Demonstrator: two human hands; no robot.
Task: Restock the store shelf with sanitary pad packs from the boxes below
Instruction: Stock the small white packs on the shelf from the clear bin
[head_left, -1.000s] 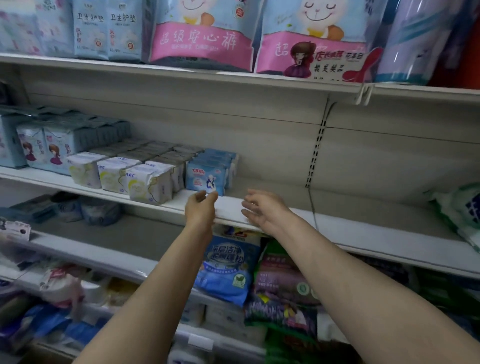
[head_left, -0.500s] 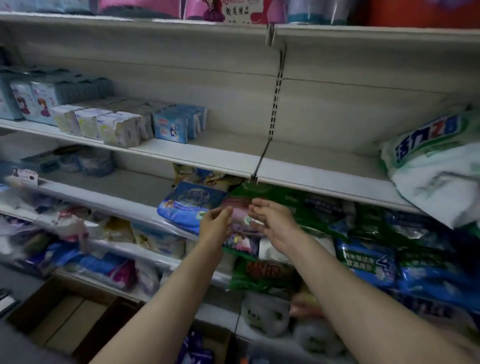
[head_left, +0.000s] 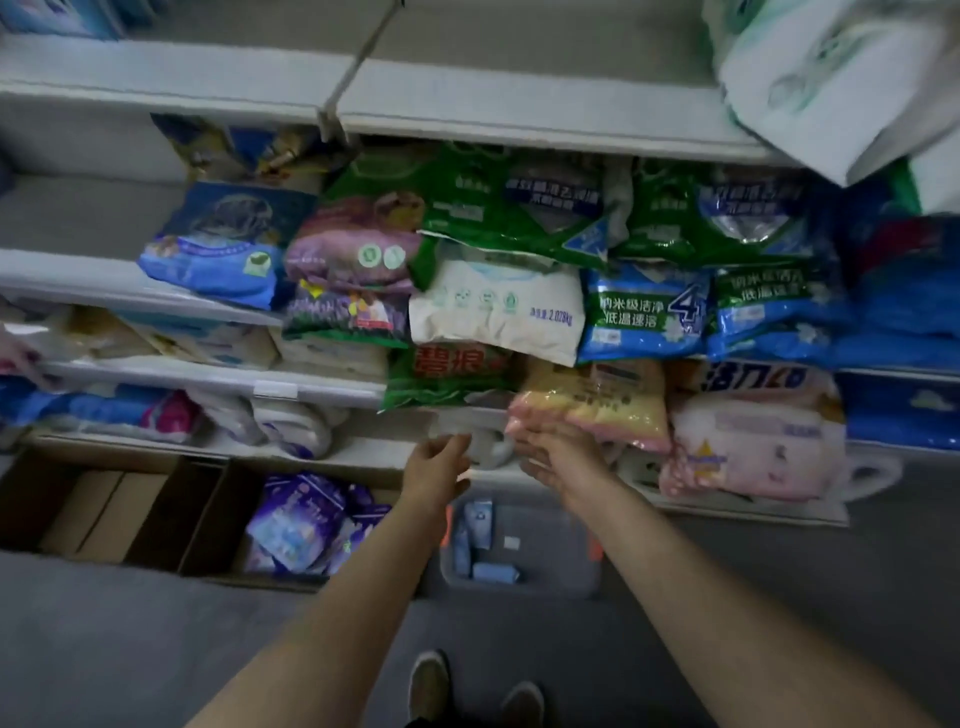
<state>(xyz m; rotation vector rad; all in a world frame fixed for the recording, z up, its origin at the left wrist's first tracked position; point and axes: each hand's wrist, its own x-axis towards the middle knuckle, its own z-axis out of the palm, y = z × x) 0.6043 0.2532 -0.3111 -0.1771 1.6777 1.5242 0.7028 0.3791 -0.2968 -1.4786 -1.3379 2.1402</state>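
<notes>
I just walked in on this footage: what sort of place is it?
Most likely a shop aisle: white shelves piled with packaged bags such as a white bag, plus a cardboard box of purple packs on the floor.

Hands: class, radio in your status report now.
Left hand and right hand open, empty, above the clear bin. Blue packs inside, untouched. Purple packs in cardboard box. Nothing blocking.

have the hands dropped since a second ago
Yes. The left hand and right hand were at the pad shelf edge; now they hang far lower, by the bottom shelf, above the grey bin.
</notes>
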